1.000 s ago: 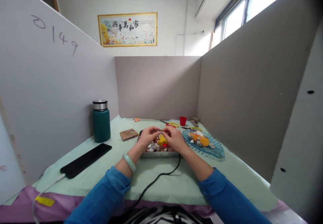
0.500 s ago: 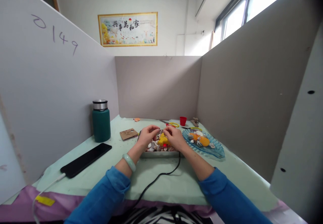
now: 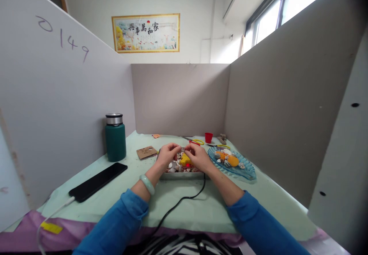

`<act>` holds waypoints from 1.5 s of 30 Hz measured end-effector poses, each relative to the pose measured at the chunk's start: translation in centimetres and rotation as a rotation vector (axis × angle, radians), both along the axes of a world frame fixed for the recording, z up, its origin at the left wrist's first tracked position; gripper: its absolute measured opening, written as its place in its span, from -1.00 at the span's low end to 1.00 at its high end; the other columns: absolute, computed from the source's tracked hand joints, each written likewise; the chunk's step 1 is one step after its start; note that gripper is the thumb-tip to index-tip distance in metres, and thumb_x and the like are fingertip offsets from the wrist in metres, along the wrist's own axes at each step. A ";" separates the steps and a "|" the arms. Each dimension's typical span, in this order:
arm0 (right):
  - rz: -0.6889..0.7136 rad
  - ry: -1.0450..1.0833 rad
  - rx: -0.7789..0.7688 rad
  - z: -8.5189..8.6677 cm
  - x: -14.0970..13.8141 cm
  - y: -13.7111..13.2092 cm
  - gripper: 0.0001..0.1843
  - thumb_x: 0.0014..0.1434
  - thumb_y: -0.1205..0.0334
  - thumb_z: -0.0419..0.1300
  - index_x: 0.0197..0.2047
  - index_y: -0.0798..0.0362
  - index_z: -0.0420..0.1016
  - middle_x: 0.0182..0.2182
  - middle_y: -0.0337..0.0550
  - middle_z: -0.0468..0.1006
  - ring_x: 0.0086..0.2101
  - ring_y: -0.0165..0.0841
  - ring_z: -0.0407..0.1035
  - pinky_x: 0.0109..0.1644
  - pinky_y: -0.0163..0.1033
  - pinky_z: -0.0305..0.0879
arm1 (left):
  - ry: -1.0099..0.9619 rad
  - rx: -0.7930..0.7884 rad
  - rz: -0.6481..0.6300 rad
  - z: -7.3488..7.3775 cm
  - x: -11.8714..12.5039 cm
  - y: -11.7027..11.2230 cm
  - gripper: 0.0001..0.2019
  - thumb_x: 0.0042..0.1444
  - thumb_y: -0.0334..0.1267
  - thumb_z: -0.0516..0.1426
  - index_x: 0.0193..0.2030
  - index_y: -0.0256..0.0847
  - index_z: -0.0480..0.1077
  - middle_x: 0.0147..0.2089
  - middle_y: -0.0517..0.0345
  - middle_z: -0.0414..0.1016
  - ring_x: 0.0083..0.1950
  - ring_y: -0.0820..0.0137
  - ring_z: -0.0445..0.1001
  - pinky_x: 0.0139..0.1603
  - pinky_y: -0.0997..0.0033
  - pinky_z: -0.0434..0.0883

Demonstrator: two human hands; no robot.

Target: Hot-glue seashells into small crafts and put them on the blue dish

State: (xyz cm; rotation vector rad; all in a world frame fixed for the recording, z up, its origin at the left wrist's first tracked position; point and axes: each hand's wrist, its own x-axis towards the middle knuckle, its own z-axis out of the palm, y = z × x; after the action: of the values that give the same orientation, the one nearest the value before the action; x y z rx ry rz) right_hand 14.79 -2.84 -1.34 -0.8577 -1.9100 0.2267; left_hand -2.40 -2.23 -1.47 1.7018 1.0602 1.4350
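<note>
My left hand (image 3: pixel 169 155) is over the left part of a shallow metal tray (image 3: pixel 184 176), its thumb and fingers pinched together. Across from it, my right hand (image 3: pixel 197 156) is pinched too, over the tray's right part. The fingertips of both hands nearly meet; something tiny may be between them, too small to name. Below lie many small shells and stones (image 3: pixel 172 167), a yellow piece (image 3: pixel 185 159) of unclear kind and a small red bit (image 3: pixel 188 165). A black cable (image 3: pixel 184 198) runs from the tray's front edge toward me.
A blue glass dish (image 3: pixel 250 174) with shells and orange pieces stands right. Behind are yellow-handled scissors (image 3: pixel 198 142), pliers-like yellow handles (image 3: pixel 224 146) and a red cup (image 3: pixel 208 137). On the left are brown cardboard (image 3: pixel 146 152), a green bottle (image 3: pixel 115 142) and a phone (image 3: pixel 98 182). Partitions (image 3: pixel 181 98) enclose the table.
My right fingertips have shifted slightly left, closer to the left hand's. Otherwise the hands and the things on the table look the same.
</note>
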 end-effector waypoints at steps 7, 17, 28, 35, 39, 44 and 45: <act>-0.041 0.000 0.006 -0.1 0.1 0.3 -0.84 0.13 0.22 0.06 -0.36 0.04 0.44 -0.45 -0.22 0.50 -0.42 -0.39 0.33 -0.32 -0.31 0.17 | -0.043 -0.070 -0.069 0.7 0.5 -0.9 -0.70 -0.04 -0.08 0.20 -0.29 -0.30 0.37 -0.46 0.17 0.45 -0.66 0.57 0.31 -0.63 0.55 0.25; -0.021 0.007 0.009 -0.3 0.0 0.5 -0.83 0.14 0.22 0.06 -0.35 0.04 0.46 -0.43 -0.21 0.51 -0.41 -0.38 0.35 -0.32 -0.31 0.19 | -0.070 -0.095 -0.127 0.8 0.8 -1.1 -0.63 -0.16 -0.05 0.29 -0.34 -0.31 0.37 -0.59 0.26 0.36 -0.64 0.54 0.31 -0.62 0.54 0.26; 0.033 0.046 0.037 0.0 -0.1 0.1 -0.83 0.14 0.19 0.09 -0.34 0.05 0.46 -0.44 -0.20 0.50 -0.42 -0.39 0.33 -0.31 -0.31 0.20 | -0.164 -0.171 -0.278 0.9 0.3 -1.3 -0.62 -0.15 -0.04 0.30 -0.34 -0.32 0.38 -0.59 0.24 0.36 -0.62 0.54 0.32 -0.57 0.53 0.31; 0.004 0.042 0.042 -0.3 0.0 0.3 -0.83 0.14 0.18 0.08 -0.36 0.04 0.45 -0.44 -0.21 0.50 -0.42 -0.39 0.33 -0.34 -0.32 0.18 | -0.210 -0.205 -0.298 0.7 0.3 -1.2 -0.60 -0.12 -0.05 0.29 -0.26 -0.31 0.37 -0.35 0.12 0.47 -0.60 0.59 0.33 -0.55 0.51 0.36; -0.021 0.013 0.054 -0.2 0.1 0.2 -0.82 0.15 0.19 0.07 -0.37 0.05 0.45 -0.44 -0.20 0.50 -0.42 -0.39 0.33 -0.34 -0.32 0.17 | -0.175 -0.188 -0.265 0.8 0.4 -1.4 -0.56 -0.06 0.04 0.23 -0.19 -0.28 0.34 -0.29 0.10 0.48 -0.60 0.58 0.35 -0.55 0.50 0.37; -0.040 -0.049 0.107 0.1 0.0 -0.2 -0.85 0.15 0.23 0.08 -0.37 0.04 0.45 -0.43 -0.19 0.49 -0.41 -0.39 0.32 -0.32 -0.31 0.16 | -0.094 -0.190 -0.256 0.6 0.3 -1.1 -0.60 -0.07 0.04 0.23 -0.33 -0.29 0.34 -0.56 0.23 0.37 -0.61 0.55 0.34 -0.55 0.54 0.34; -0.041 -0.056 0.111 0.1 0.0 -0.3 -0.86 0.15 0.23 0.09 -0.37 0.04 0.45 -0.43 -0.19 0.49 -0.41 -0.38 0.32 -0.32 -0.31 0.16 | -0.086 -0.188 -0.256 0.5 0.2 -1.0 -0.61 -0.06 0.04 0.23 -0.34 -0.29 0.34 -0.60 0.24 0.34 -0.61 0.53 0.34 -0.55 0.54 0.33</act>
State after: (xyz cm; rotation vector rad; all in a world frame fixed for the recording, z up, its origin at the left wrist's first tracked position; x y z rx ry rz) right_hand 14.80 -3.10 -1.28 -0.8352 -1.9358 0.0720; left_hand -2.19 -3.23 -0.98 1.5637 0.8664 1.1958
